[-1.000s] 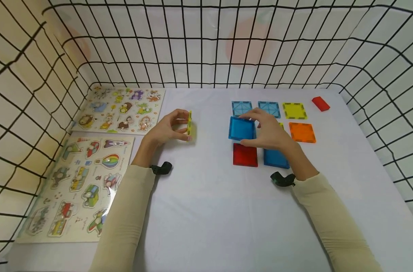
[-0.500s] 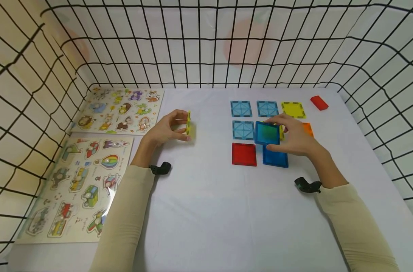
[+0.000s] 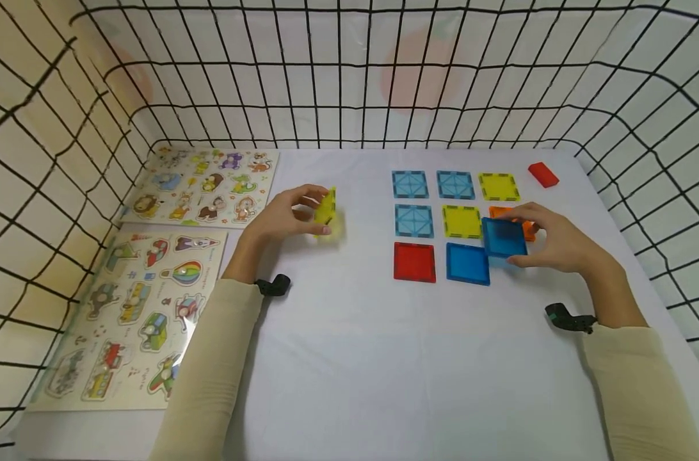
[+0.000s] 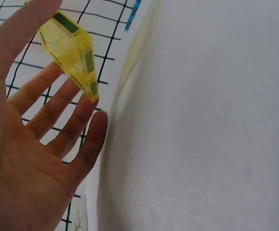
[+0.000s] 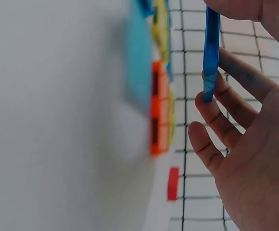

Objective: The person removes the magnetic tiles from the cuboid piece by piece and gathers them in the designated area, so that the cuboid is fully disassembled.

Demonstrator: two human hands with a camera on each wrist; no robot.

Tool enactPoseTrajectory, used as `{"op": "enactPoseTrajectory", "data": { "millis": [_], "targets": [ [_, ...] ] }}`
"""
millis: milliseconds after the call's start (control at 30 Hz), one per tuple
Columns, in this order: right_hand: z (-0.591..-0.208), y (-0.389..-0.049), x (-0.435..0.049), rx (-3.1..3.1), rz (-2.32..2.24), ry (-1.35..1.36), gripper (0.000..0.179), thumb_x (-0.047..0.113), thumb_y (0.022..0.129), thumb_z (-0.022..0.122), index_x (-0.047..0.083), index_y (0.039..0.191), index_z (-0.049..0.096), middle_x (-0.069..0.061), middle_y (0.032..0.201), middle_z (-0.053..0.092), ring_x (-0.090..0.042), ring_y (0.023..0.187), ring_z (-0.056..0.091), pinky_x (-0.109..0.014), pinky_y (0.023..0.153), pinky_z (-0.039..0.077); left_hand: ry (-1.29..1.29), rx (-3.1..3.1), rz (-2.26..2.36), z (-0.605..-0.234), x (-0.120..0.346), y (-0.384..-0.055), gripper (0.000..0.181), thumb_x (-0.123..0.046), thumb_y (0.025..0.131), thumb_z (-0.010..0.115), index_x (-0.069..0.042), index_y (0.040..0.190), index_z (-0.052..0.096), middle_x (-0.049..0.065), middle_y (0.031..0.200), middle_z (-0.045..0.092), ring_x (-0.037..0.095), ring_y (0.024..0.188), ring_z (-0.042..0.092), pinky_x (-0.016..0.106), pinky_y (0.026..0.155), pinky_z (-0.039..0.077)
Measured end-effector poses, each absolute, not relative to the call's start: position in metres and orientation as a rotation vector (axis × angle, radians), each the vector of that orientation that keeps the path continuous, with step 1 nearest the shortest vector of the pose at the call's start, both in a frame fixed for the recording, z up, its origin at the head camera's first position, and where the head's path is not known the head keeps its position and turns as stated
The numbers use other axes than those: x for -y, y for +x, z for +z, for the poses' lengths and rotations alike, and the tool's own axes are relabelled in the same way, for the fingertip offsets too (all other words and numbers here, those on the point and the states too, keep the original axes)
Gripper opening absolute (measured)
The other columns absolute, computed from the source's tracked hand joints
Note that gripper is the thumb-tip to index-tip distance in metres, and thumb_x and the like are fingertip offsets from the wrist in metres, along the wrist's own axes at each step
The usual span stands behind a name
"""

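Note:
My left hand [image 3: 286, 218] pinches a yellow magnetic tile [image 3: 326, 213] between thumb and fingers, on edge and tilted, left of the rows of tiles. In the left wrist view that tile [image 4: 72, 53] appears at a slant. My right hand [image 3: 559, 243] grips a dark blue magnetic tile [image 3: 504, 237] by its edges, above the table. It partly covers an orange tile [image 3: 502, 211]. Close by lie another blue tile [image 3: 467, 264] and a flat yellow tile [image 3: 461, 221]. The right wrist view shows the held blue tile [image 5: 210, 53] edge-on.
A red tile [image 3: 414, 262], several light blue tiles [image 3: 413, 221] and another yellow tile [image 3: 498, 187] complete the rows. At back right lies a small red block [image 3: 543, 175]. Two picture puzzle boards [image 3: 205, 186] lie at left. Black wire mesh [image 3: 349, 83] encloses the table's back and sides.
My right hand has carried the blue tile rightward, from over the light blue tile to beside the orange one. The yellow tile in my left hand has turned, showing more of its face.

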State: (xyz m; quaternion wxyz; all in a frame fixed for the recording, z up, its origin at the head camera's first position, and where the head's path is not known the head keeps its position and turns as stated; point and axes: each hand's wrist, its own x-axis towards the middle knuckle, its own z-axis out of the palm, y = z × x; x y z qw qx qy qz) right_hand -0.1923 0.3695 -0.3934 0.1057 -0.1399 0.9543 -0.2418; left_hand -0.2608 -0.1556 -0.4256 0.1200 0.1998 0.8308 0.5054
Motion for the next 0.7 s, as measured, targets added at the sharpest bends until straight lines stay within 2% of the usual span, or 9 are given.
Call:
{"op": "enactPoseTrajectory", "data": {
  "millis": [100,233,433,567,700],
  "targets": [
    [-0.4,-0.186,-0.382,-2.823,-0.678,-0.433,0.082,0.032,0.077,0.091,0.018,0.148,0.052,-0.016,0.148,0.046,-0.038,0.116,0.046,-0.053,0.087,0.051,0.615,-2.508,1.413,-0.421,0.15,-0.258,0.073,-0.039,0.072,0.095,-0.029,0.136,0.061,-0.007,0.129,0.061,0.016,0.119,0.058,0.036,0.107,0.052],
    [-0.406,-0.179,-0.394,-2.816,-0.622,-0.41,0.085,0.034,0.076,0.091,0.014,0.148,0.05,-0.017,0.148,0.045,-0.036,0.114,0.048,-0.046,0.085,0.051,0.679,-2.586,1.345,-0.416,0.141,-0.254,0.073,-0.047,0.07,0.094,-0.029,0.135,0.064,-0.008,0.126,0.064,0.014,0.115,0.058,0.036,0.104,0.05],
    [-0.409,-0.173,-0.402,-2.782,-0.565,-0.392,0.087,0.039,0.076,0.091,0.014,0.149,0.05,-0.021,0.152,0.042,-0.039,0.116,0.047,-0.054,0.088,0.055,0.769,-2.635,1.317,-0.414,0.128,-0.251,0.071,-0.048,0.07,0.093,-0.027,0.132,0.066,-0.007,0.119,0.065,0.014,0.109,0.057,0.036,0.099,0.051],
    [-0.411,-0.169,-0.403,-2.763,-0.561,-0.398,0.085,0.039,0.076,0.091,0.014,0.148,0.052,-0.022,0.15,0.044,-0.04,0.117,0.046,-0.061,0.092,0.054,0.84,-2.666,1.225,-0.416,0.115,-0.246,0.072,-0.051,0.07,0.091,-0.024,0.132,0.066,-0.005,0.117,0.065,0.015,0.107,0.057,0.036,0.097,0.052],
    [-0.412,-0.168,-0.403,-2.755,-0.581,-0.429,0.082,0.04,0.075,0.091,0.016,0.145,0.056,-0.02,0.147,0.047,-0.039,0.119,0.045,-0.062,0.093,0.053,0.922,-2.682,1.155,-0.414,0.1,-0.238,0.072,-0.053,0.071,0.09,-0.022,0.131,0.066,-0.005,0.116,0.064,0.015,0.104,0.057,0.038,0.094,0.054]
  ]
}}
